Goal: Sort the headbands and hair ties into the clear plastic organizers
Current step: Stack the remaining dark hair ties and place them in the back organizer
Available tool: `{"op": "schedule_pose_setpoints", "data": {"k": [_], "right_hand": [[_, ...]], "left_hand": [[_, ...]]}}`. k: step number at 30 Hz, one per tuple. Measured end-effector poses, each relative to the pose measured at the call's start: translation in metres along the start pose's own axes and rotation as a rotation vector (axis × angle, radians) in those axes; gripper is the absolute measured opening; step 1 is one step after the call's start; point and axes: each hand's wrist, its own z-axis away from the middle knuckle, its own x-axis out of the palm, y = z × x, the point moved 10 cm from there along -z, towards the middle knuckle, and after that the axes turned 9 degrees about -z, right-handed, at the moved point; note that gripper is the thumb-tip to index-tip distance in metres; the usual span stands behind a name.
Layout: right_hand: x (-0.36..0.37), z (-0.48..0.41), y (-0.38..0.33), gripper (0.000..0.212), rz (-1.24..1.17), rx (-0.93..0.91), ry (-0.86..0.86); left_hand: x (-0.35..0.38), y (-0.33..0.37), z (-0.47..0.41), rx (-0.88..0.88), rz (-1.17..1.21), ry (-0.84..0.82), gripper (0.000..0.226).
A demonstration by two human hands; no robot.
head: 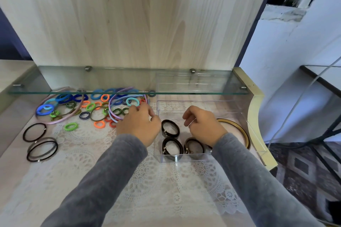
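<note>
While two grey-sleeved arms reach over the lace-covered worktop (11, 164), I see the left hand (138, 125) at the right edge of a spread of coloured hair ties (96, 106). Its bent fingers sit just beside a teal tie (128, 100) and the arc of a purple headband (109, 107). The fingertips are hidden, so I cannot tell whether they grip anything. The right hand (203, 125) hovers over the clear organizer (184, 158) with fingers curled, and I cannot tell if it holds something. Three dark hair ties (164, 143) lie inside the organizer, between and below the hands. A brown headband (239, 128) curves just right of the right hand. Thin black ties (44, 129) lie well apart at far left.
</note>
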Motion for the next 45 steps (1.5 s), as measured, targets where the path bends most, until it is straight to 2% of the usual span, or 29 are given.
{"op": "schedule_pose_setpoints", "data": {"k": [3,8,15,31,36,39,45], "right_hand": [[0.004,-0.004,0.009,0.026,-0.112,0.084,0.006],[0.009,-0.014,0.015,0.023,-0.090,0.158,0.037],[0.013,-0.022,0.020,0.017,-0.074,0.239,0.032],[0.017,-0.014,0.018,0.022,-0.165,0.255,0.042],[0.012,-0.010,0.018,0.023,-0.140,0.238,0.066],[0.009,-0.005,0.015,0.022,-0.126,0.210,0.098],[0.006,0.011,-0.022,0.019,0.016,0.044,0.242]], "left_hand": [[-0.001,0.014,0.011,0.115,-0.001,0.074,0.012],[0.015,0.026,0.014,0.203,-0.220,0.078,0.023],[0.035,0.027,0.007,0.197,-0.316,0.043,0.026],[0.042,0.026,0.000,0.202,-0.257,0.031,0.026],[0.033,0.020,0.008,0.291,-0.117,0.128,0.043],[0.020,0.010,0.020,0.321,-0.013,0.252,0.044],[-0.001,-0.033,0.036,0.211,-0.070,0.411,0.036]]}}
